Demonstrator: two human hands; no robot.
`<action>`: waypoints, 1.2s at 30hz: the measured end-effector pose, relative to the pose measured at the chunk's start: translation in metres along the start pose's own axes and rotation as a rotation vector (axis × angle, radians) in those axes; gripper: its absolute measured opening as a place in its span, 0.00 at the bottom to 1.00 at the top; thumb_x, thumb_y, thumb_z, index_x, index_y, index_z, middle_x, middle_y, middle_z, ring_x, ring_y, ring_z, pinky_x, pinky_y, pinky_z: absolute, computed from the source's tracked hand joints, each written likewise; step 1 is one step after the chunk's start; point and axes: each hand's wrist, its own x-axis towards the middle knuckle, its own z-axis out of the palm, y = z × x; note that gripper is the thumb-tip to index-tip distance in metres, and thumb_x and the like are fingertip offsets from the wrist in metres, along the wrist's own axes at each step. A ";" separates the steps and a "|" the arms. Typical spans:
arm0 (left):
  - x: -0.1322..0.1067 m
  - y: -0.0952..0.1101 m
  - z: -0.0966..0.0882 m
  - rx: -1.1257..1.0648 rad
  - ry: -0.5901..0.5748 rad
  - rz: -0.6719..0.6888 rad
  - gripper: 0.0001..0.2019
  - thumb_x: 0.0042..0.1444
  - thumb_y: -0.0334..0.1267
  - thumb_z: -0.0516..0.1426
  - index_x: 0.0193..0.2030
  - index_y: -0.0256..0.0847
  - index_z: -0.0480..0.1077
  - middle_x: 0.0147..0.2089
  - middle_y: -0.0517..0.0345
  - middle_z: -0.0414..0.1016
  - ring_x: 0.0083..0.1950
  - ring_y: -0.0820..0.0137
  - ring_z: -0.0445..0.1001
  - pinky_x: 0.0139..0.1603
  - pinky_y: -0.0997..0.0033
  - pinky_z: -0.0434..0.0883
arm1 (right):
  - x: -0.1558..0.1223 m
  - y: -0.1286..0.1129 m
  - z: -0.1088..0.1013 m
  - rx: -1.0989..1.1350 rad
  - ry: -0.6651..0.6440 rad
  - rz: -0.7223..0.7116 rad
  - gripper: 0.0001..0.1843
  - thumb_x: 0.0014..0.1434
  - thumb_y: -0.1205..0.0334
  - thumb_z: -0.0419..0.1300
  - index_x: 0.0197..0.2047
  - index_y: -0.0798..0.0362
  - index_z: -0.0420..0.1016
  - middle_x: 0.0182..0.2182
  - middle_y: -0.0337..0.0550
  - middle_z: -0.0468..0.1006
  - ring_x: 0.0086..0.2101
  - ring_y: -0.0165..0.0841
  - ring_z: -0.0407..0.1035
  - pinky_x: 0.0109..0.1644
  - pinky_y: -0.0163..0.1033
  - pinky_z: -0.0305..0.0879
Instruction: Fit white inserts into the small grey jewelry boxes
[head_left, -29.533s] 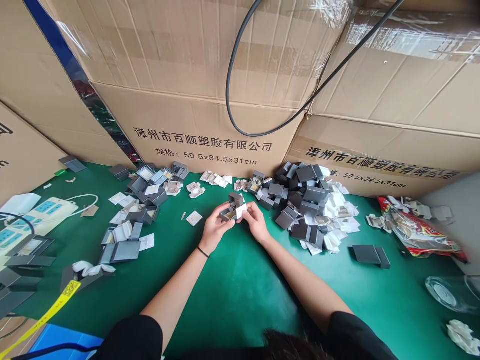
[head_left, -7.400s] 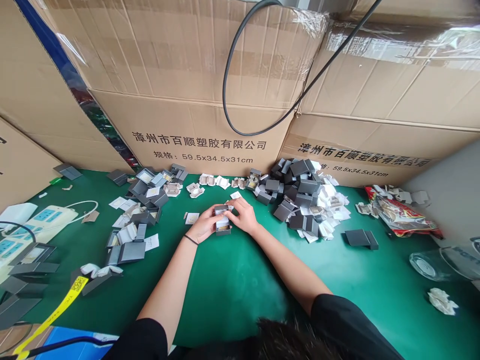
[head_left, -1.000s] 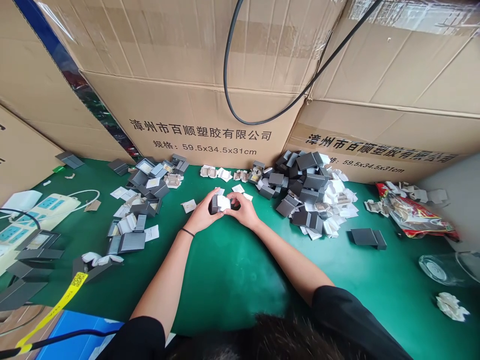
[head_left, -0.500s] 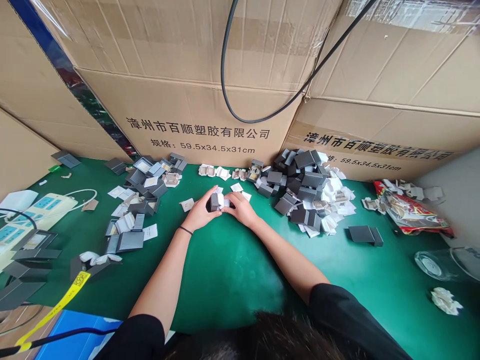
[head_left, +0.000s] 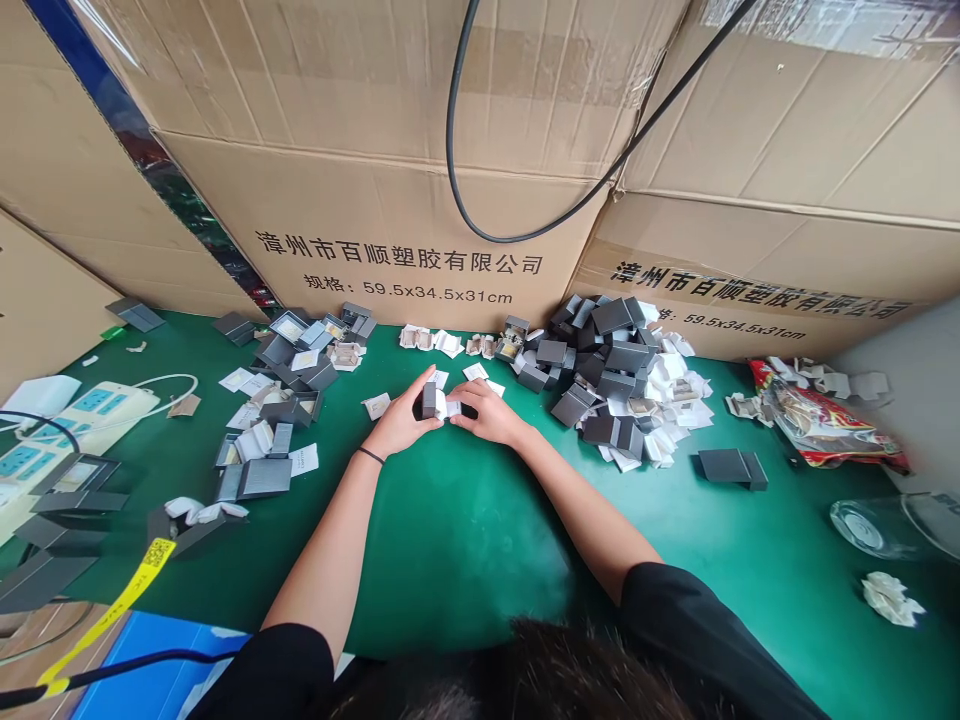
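Note:
Between my hands, over the middle of the green table (head_left: 450,560), is a small dark grey box (head_left: 429,401) with a white piece (head_left: 442,404) at its right side. My left hand (head_left: 401,420) grips the box, its thumb below and fingers curled behind. The fingers of my right hand (head_left: 484,413) pinch a small pale piece (head_left: 453,408) against the box; whether this is part of the white piece I cannot tell. White slips of paper (head_left: 377,405) lie just beyond the hands.
A heap of grey boxes and white paper (head_left: 615,365) stands back right, and more grey boxes (head_left: 262,478) spread along the left. Large cartons (head_left: 375,210) wall the back. A power strip (head_left: 82,425), snack bag (head_left: 821,420), glass (head_left: 862,528) and hanging black cable (head_left: 452,150) are around.
My right hand has shifted slightly to the right, drawing a little away from the box. My left hand keeps its hold in nearly the same spot.

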 end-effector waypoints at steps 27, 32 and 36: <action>-0.001 -0.003 0.000 -0.028 0.007 -0.072 0.48 0.48 0.40 0.60 0.68 0.50 0.32 0.62 0.52 0.56 0.58 0.62 0.61 0.54 0.65 0.64 | -0.024 -0.022 0.008 -0.265 -0.011 0.187 0.30 0.62 0.46 0.36 0.66 0.45 0.49 0.56 0.39 0.42 0.53 0.24 0.41 0.63 0.46 0.43; -0.001 -0.007 0.004 -0.051 0.044 -0.068 0.44 0.46 0.40 0.60 0.67 0.45 0.42 0.60 0.49 0.59 0.57 0.62 0.63 0.53 0.65 0.65 | -0.015 -0.018 0.013 -0.159 0.138 0.136 0.36 0.60 0.42 0.39 0.66 0.52 0.51 0.52 0.46 0.51 0.54 0.21 0.42 0.64 0.35 0.49; 0.000 -0.009 0.004 0.029 0.015 -0.022 0.37 0.47 0.42 0.60 0.64 0.45 0.52 0.62 0.54 0.57 0.59 0.61 0.60 0.57 0.64 0.62 | -0.006 -0.015 0.016 -0.087 0.131 0.087 0.36 0.60 0.40 0.38 0.64 0.54 0.54 0.50 0.46 0.53 0.50 0.16 0.47 0.58 0.25 0.55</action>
